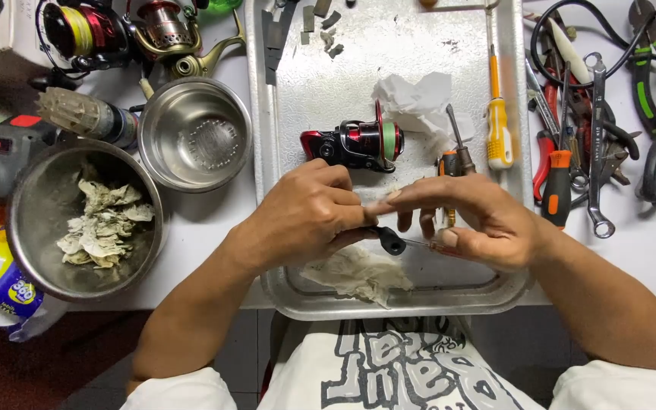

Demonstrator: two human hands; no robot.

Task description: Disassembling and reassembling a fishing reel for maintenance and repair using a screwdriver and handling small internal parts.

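My left hand (309, 216) and my right hand (468, 220) meet over the near part of a metal tray (389, 300). My left hand grips a small black knobbed part (391, 243). A thin metal rod (419, 244) runs from that part into the pinched fingers of my right hand. Behind the hands a red and black fishing reel (354, 144) lies on the tray, next to crumpled white tissue (419, 102). A soiled tissue (358, 273) lies under my hands.
A yellow-handled screwdriver (498, 129) and an orange-handled one (449, 163) lie on the tray. Left stand a steel bowl of used tissues (89, 220), a smaller steel bowl (195, 137) and more reels (123, 30). Pliers, wrenches and cables (609, 114) crowd the right.
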